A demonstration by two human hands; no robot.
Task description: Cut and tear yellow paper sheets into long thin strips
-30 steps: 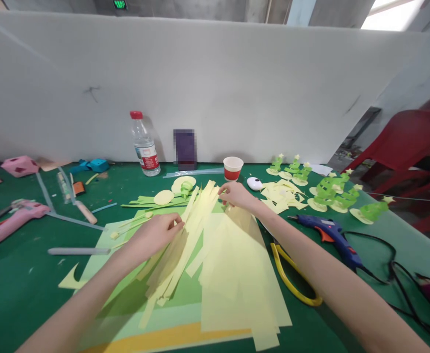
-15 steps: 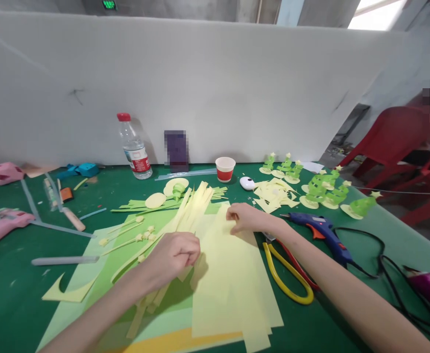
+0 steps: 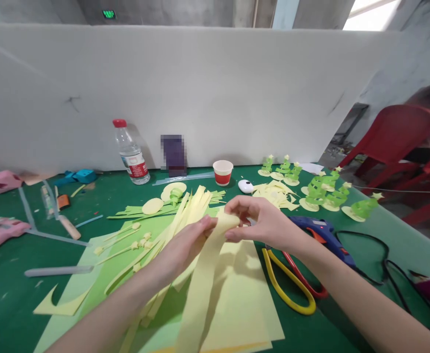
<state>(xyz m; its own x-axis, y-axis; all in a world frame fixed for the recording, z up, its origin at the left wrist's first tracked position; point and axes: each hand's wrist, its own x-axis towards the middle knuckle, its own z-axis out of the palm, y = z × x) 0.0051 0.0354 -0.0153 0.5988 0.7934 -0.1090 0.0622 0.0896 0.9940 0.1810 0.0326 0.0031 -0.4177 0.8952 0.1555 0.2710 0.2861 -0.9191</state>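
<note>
Head view, left to right: on the green desk (image 3: 5, 318) lie star-tipped paper stalks (image 3: 127, 245). Next, L hand (image 3: 187, 245) grasps the left edge of a wide pale-yellow paper strip (image 3: 200, 289), some fingers hidden behind. Strip slants over the paper sheets (image 3: 253, 289), its upper end bent over; R hand (image 3: 257, 220) pinches there w/ thumb and fingers. Further right: yellow-and-red-handled scissors (image 3: 288, 287), blue glue gun (image 3: 320, 228). For good handling, I think: light pressure, edges aligned, bend rounded, b/c a hard pinch could crease the paper; L hand should steady the strip.
</note>
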